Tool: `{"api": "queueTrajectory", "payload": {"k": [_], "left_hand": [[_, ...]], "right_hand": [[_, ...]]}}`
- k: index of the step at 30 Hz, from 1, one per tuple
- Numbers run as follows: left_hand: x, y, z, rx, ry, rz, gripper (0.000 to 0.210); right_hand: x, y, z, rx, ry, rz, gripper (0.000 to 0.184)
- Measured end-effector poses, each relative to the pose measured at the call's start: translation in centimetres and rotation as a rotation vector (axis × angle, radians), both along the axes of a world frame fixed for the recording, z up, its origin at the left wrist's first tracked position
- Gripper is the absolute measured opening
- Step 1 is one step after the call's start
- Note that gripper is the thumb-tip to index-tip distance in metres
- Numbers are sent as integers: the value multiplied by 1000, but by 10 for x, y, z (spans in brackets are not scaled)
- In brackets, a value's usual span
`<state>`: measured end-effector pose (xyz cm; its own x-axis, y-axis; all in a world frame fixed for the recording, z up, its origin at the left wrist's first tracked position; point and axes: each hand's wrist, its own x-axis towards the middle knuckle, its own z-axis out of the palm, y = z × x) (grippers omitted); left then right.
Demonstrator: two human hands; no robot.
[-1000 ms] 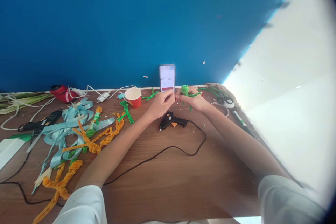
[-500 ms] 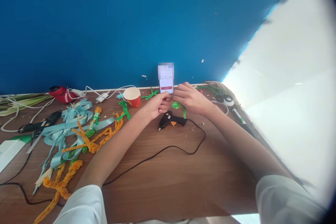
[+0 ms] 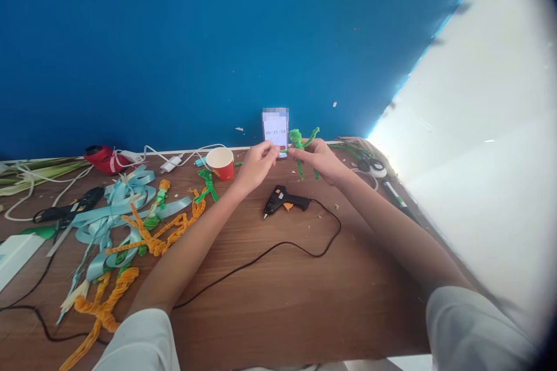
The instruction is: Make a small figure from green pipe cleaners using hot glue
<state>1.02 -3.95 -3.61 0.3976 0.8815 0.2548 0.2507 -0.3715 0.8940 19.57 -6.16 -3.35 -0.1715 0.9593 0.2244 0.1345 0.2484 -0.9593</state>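
Note:
Between my hands, above the table near the phone, is a small green pipe-cleaner figure [image 3: 296,139] with a coiled top and several thin limbs. My right hand [image 3: 322,162] grips its body, the thumb pressed against the near side. With thumb and forefinger my left hand [image 3: 261,164] pinches a thin green limb that stretches left from it. Just below both hands a black glue gun [image 3: 282,200] lies on its side, its nozzle to the left. Behind the hands a phone [image 3: 275,127] stands upright with a timer on its screen.
A red paper cup [image 3: 223,171] stands left of my hands by another green pipe-cleaner piece [image 3: 209,186]. Orange pipe-cleaner figures [image 3: 155,243], light blue ribbon [image 3: 108,208] and a second black tool [image 3: 82,204] crowd the left. A black cord [image 3: 261,250] crosses the table; a marker [image 3: 395,193] lies right.
The green figure, mostly hidden between my hands before, now shows upright above my right hand. My left hand has opened out from a fist into a pinch on a limb.

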Motion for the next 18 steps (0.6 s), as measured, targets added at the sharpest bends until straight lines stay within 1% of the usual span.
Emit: {"api": "queueTrajectory", "payload": {"k": [3, 5, 8, 11, 13, 15, 17, 18], "left_hand": [[-2, -3, 3, 313, 209, 35, 22], [-3, -5, 3, 485, 368, 69, 20], [-5, -5, 0, 655, 551, 114, 22], [-6, -3, -6, 767, 672, 106, 27], [-6, -3, -10, 823, 723, 90, 28], [-4, -5, -11, 822, 718, 102, 27], [-1, -8, -9, 735, 637, 139, 25], [0, -10, -7, 655, 567, 155, 24]], "right_hand": [[1, 4, -4, -50, 56, -24, 36], [2, 6, -6, -69, 82, -20, 35], [1, 6, -9, -105, 107, -40, 35], [-1, 5, -11, -133, 100, -41, 35], [-3, 3, -12, -136, 87, -33, 35], [-5, 2, -13, -87, 81, -26, 35], [-7, 1, -12, 18, 75, -26, 32], [-8, -1, -11, 74, 64, -29, 31]]}}
